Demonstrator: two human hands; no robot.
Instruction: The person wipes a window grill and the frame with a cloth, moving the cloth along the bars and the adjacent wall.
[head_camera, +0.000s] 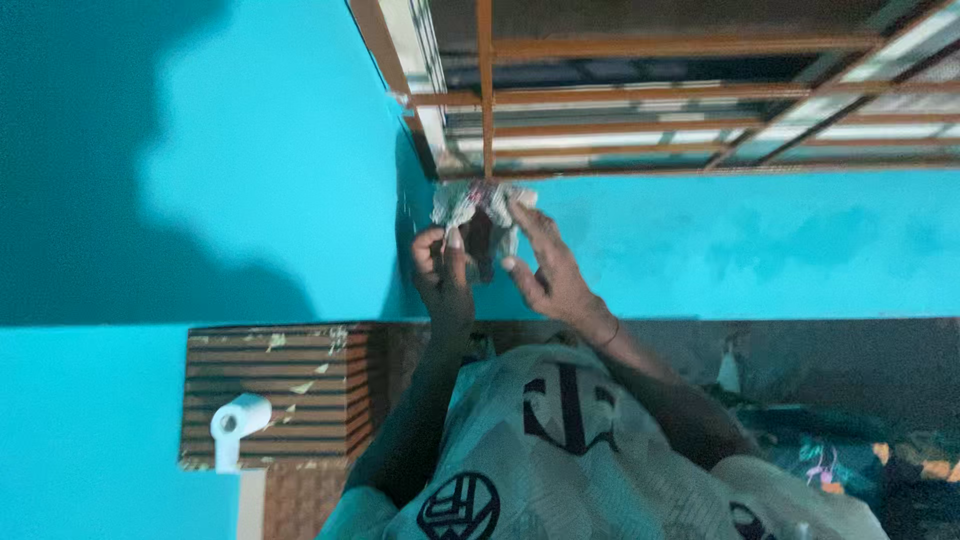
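Starting at the far left, we see a turquoise wall (250, 150) with a large shadow on it. Lower down, well apart from our fingers, a brown ribbed panel (290, 385) carries a small white pipe fitting (238, 420). Moving right, our left hand (440, 275) is raised with its fingers (432, 250) curled in narrow, pinching the lower left edge of a crumpled bundle (478, 212). The bundle sits at our fingertips, between both hands, pressed up near the bottom corner of the barred window grille (486, 90) just above them. It looks like pale, wrinkled cloth or paper with reddish and dark patches, bunched loosely with no clear shape. The blur hides any finer detail. To its right, our right hand (555, 282) has its fingers (530, 225) spread wider. The forefinger lies along the bundle's side and the thumb is below it, but we cannot tell whether this hand grips or only steadies. A thin dark band (611, 331) circles that wrist. We judge the work to be midway. The bundle is up at the grille's corner, yet it hangs wholly in our fingers, and nothing shows it fastened to or tucked behind a bar. Below our hands spreads a white garment with black marks (560, 450), and to the far right lies dark clutter (830, 450).
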